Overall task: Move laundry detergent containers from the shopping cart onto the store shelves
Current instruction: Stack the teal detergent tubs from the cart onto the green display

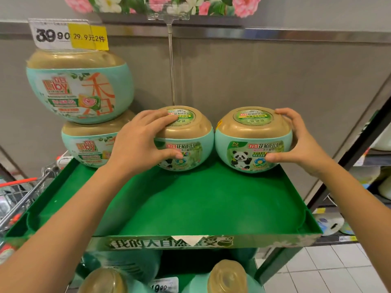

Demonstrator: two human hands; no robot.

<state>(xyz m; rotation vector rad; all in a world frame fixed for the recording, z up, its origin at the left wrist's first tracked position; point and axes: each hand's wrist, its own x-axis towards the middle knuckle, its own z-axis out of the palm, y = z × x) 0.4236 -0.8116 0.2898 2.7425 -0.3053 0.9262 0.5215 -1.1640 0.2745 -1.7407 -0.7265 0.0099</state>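
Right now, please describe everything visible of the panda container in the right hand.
The panda container is a squat, round, glossy plastic tub: mint-green body, tan domed lid with a green sticker, label with a panda, a blue flower and Chinese text. It stands upright at the back of the green shelf tray. The right hand grips its right side, fingers on the lid, thumb on the label. Its left side seems to touch a twin tub.

One head-worn camera, close behind and above the fingers (165,117), faces forward and down at the tubs (254,134) and green shelf (190,208).
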